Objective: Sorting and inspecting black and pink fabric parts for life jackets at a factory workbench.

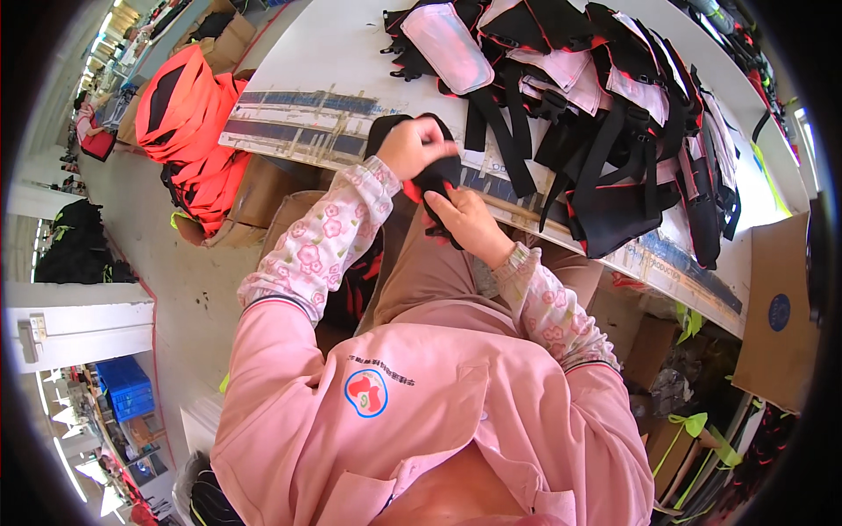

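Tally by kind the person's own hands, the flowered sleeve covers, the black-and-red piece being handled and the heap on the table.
Hands (left hand, right hand): 2
Flowered sleeve covers (left cover, right cover): 2
Black-and-red piece: 1
Heap on the table: 1
Total: 6
The heap's pieces overlap too much to count singly.

Bright light, right-side glare, slight blur on left hand (412, 151), dark rim.

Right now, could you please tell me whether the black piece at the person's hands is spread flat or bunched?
Bunched: the black piece curves and folds around the left hand and right hand.
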The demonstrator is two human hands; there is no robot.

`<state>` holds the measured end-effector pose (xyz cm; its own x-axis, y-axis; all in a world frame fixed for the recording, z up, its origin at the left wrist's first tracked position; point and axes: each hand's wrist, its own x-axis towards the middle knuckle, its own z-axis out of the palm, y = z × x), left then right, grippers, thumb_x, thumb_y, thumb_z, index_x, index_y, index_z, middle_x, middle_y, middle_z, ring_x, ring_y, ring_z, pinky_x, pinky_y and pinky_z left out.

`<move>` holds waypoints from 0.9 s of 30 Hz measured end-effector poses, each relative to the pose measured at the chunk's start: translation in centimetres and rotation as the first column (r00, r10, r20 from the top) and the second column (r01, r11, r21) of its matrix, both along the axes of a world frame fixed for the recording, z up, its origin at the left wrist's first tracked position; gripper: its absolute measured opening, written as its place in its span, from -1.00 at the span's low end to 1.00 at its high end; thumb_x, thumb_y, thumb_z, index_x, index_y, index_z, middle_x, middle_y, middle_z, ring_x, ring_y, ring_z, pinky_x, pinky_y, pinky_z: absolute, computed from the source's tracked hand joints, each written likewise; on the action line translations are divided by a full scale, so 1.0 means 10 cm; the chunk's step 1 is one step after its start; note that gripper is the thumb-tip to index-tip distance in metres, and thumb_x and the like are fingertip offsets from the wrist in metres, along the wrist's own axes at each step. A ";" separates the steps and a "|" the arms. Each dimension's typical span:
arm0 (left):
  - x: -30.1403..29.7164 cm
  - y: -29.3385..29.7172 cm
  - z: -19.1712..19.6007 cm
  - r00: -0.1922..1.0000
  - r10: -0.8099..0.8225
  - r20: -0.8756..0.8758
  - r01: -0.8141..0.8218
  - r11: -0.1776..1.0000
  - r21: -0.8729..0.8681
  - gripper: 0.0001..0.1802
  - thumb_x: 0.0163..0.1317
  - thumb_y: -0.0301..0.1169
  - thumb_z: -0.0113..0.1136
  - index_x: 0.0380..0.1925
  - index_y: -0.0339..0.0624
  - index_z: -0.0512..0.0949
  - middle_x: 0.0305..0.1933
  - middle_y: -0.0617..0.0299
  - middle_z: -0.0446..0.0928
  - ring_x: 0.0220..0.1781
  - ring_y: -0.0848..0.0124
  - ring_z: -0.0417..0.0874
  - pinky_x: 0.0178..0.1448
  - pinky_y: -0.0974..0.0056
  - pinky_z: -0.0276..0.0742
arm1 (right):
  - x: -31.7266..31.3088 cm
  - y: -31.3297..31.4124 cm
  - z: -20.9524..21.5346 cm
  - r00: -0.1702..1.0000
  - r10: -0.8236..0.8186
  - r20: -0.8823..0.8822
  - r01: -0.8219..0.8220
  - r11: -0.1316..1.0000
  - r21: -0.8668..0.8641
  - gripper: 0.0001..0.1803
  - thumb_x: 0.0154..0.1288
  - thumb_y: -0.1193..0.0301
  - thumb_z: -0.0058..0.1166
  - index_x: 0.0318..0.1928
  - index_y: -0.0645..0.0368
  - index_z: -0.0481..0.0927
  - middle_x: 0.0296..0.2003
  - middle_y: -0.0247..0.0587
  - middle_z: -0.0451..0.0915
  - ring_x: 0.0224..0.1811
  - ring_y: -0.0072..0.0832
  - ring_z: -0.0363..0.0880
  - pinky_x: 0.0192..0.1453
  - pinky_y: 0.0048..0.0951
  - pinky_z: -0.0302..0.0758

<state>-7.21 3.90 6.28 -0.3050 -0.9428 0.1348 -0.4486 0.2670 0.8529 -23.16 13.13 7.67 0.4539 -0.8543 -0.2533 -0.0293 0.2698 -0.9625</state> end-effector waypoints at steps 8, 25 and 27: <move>0.61 -0.61 0.18 0.757 0.608 -0.238 -0.653 0.703 -0.281 -0.62 -0.07 -0.18 0.38 -0.63 -0.26 0.48 -0.65 0.15 0.51 -0.61 0.33 0.49 -0.43 0.23 0.42 | 0.07 0.13 0.37 0.971 0.181 0.156 -0.177 0.984 -0.036 -0.54 0.38 0.15 -0.12 -0.45 0.32 0.53 -0.54 -0.26 0.54 -0.54 -0.59 0.52 -0.51 -0.54 0.47; 3.85 0.83 0.26 0.353 0.933 0.075 -0.840 0.351 -0.414 -0.55 -0.04 -0.09 0.40 -0.65 -0.27 0.49 -0.66 0.17 0.48 -0.56 0.40 0.47 -0.36 0.23 0.43 | 0.41 0.50 0.55 0.808 0.561 0.181 -0.575 0.817 0.035 -0.59 0.40 0.22 -0.10 -0.46 0.29 0.55 -0.59 -0.27 0.56 -0.57 -0.61 0.54 -0.49 -0.59 0.48; 3.85 1.11 0.16 0.351 0.925 0.143 -0.839 0.379 -0.391 -0.59 0.00 -0.13 0.38 -0.63 -0.26 0.50 -0.65 0.19 0.49 -0.54 0.41 0.49 -0.35 0.24 0.43 | 0.48 0.52 0.49 0.776 0.548 0.313 -0.597 0.798 0.084 -0.61 0.39 0.22 -0.08 -0.45 0.29 0.54 -0.57 -0.24 0.57 -0.58 -0.55 0.57 -0.51 -0.56 0.50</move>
